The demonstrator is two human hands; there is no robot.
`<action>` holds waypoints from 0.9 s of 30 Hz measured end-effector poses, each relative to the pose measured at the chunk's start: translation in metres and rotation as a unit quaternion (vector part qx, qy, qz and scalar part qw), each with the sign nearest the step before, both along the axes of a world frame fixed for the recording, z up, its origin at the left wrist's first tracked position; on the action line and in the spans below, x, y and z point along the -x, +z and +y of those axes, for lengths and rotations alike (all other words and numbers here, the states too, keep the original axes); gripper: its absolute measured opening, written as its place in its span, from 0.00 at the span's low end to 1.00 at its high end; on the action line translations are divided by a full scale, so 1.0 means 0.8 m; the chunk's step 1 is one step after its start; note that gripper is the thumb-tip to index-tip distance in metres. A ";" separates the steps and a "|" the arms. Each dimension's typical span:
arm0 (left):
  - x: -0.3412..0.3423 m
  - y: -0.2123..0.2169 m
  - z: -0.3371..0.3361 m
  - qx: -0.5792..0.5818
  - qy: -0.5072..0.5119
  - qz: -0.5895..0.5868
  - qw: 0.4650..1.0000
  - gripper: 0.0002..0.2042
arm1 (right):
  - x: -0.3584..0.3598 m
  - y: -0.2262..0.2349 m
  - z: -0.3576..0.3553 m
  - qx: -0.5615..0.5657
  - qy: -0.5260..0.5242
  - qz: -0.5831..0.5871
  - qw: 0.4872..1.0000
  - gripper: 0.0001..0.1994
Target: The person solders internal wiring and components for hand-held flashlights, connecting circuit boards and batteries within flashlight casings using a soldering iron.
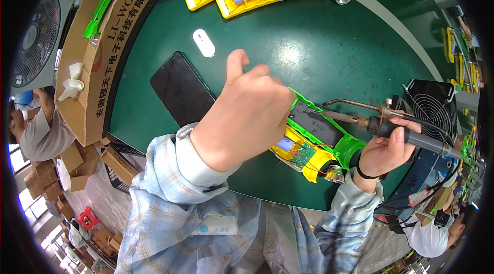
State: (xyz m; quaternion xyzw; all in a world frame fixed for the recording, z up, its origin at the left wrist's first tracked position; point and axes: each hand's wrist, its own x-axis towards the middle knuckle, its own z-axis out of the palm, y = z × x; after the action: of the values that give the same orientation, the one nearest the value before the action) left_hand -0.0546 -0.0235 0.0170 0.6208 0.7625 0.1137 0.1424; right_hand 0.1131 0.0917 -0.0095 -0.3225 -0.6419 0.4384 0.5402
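My left hand (pixel 244 114) is palm down and closed, one finger crooked up away from the others. It covers the near-left end of a green plastic flashlight half-shell (pixel 352 149) with a dark grey block (pixel 315 123) inside; its fingertips and anything in them are hidden. In my right hand (pixel 386 154) is a soldering iron (pixel 381 127) with a thin curved metal tube alongside. Its tip points left over the grey block. Beneath the green shell lies a yellow half-shell (pixel 310 172) with a green circuit board (pixel 302 155), thin wires and a reflector (pixel 334 174).
Two yellow half-shells (pixel 229 9) with blue cells lie at the far side. A black phone (pixel 180 88) and a small white oval device (pixel 204 43) are left. A cardboard box (pixel 110 37) borders the left edge; a black fan (pixel 429 104) stands right. Other people work on both sides.
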 end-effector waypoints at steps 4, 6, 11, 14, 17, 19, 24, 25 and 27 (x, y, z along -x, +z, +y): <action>0.011 0.007 -0.010 -0.073 -0.004 -0.075 0.995 0.02 | 0.000 0.004 0.003 0.009 0.028 0.047 0.998 0.11; 0.017 0.018 -0.004 -0.086 0.010 -0.084 0.993 0.03 | -0.014 0.000 0.011 -0.020 0.012 0.023 0.999 0.11; -0.004 0.002 0.010 -0.181 -0.092 -0.037 0.978 0.09 | -0.023 0.008 0.021 -0.088 -0.022 -0.038 0.995 0.07; -0.022 -0.012 0.022 -0.073 -0.162 -0.005 0.984 0.15 | -0.039 -0.006 0.036 -0.085 -0.034 -0.048 0.995 0.08; -0.017 -0.020 0.034 -0.073 -0.221 -0.069 0.970 0.12 | -0.040 -0.010 0.043 -0.080 -0.035 -0.033 0.996 0.08; -0.016 -0.017 0.024 -0.059 -0.246 -0.090 0.963 0.11 | -0.034 -0.016 0.042 -0.059 -0.027 -0.014 0.998 0.08; -0.040 0.021 -0.010 -0.054 -0.210 0.024 0.976 0.13 | -0.031 -0.015 0.046 -0.058 -0.027 0.012 0.998 0.08; -0.043 0.018 -0.014 -0.055 -0.221 0.047 0.973 0.14 | -0.029 -0.016 0.047 -0.047 -0.028 0.019 0.998 0.08; -0.045 0.020 -0.033 -0.112 -0.233 0.055 0.964 0.15 | -0.028 -0.017 0.047 -0.041 -0.033 0.020 0.998 0.09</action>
State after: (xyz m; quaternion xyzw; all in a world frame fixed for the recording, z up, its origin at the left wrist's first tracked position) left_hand -0.0187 -0.0500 0.0327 0.7988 0.5856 0.1276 0.0526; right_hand 0.1356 0.1289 -0.0227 -0.3119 -0.6372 0.4004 0.5800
